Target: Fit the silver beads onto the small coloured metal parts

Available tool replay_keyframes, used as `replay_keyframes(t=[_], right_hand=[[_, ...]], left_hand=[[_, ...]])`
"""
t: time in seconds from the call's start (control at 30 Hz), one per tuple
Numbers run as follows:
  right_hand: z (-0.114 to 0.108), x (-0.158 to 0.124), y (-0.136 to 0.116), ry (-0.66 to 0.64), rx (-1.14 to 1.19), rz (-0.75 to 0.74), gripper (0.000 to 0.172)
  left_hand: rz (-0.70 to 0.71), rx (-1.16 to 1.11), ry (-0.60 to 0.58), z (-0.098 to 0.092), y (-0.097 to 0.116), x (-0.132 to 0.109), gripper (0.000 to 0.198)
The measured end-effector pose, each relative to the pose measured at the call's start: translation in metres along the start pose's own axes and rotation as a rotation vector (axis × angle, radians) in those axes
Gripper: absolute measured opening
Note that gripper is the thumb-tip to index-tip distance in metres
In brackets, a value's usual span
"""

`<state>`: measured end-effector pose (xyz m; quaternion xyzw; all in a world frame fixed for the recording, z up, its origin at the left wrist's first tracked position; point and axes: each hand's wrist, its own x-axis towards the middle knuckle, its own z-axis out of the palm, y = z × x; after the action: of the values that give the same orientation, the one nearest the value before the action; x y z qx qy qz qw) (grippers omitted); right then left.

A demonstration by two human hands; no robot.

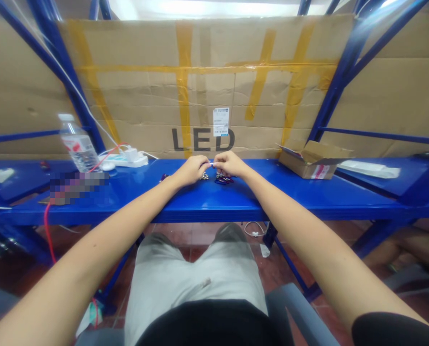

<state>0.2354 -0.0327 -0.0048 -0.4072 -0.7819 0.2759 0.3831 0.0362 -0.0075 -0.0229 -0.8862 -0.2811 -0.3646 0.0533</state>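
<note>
Over the blue shelf top, my left hand (193, 170) and my right hand (230, 164) meet fingertip to fingertip. Both are closed in a pinch on a small piece (211, 164), whitish with a bluish tint, too small to name. Just below the fingers of my left hand lies a little heap of shiny metal parts (204, 177). Several dark purple looped pieces with metallic bits (224, 180) rest under my right hand, which partly hides them. Another dark purple item (164, 177) shows beside my left wrist, mostly covered by it.
An open cardboard box (310, 162) sits on the right of the blue table (214, 201). To the left stand a water bottle (78, 146) and a white power strip (128, 157) with cables. A large cardboard sheet (142, 105) closes off the back. Another person's arm (412, 245) shows at right.
</note>
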Motion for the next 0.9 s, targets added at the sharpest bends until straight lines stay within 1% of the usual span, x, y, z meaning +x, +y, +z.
replay_keyframes(t=[0.17, 0.33, 0.47, 0.57, 0.7, 0.83, 0.9], right_hand=[[0.000, -0.001, -0.002, -0.008, 0.112, 0.047, 0.019], [0.001, -0.001, -0.002, -0.030, 0.293, 0.120, 0.019], [-0.001, 0.000, -0.003, -0.051, 0.341, 0.140, 0.020], [-0.004, 0.002, -0.002, -0.062, 0.315, 0.115, 0.018], [-0.008, 0.005, 0.000, -0.048, 0.194, 0.078, 0.019], [-0.005, 0.005, 0.002, -0.055, 0.065, 0.073, 0.020], [-0.003, 0.005, 0.002, -0.036, -0.039, 0.021, 0.021]], left_hand=[[0.034, 0.057, -0.019, -0.002, 0.003, 0.000, 0.022], [0.053, 0.111, -0.025, -0.003, 0.010, -0.002, 0.023], [0.044, 0.092, -0.020, -0.002, 0.012, -0.002, 0.023], [-0.025, 0.019, 0.006, -0.001, 0.011, 0.000, 0.020], [-0.126, -0.096, 0.035, -0.001, 0.010, 0.001, 0.017], [-0.134, -0.122, 0.021, -0.001, 0.008, -0.001, 0.017], [-0.124, -0.124, 0.011, -0.001, 0.008, -0.003, 0.017]])
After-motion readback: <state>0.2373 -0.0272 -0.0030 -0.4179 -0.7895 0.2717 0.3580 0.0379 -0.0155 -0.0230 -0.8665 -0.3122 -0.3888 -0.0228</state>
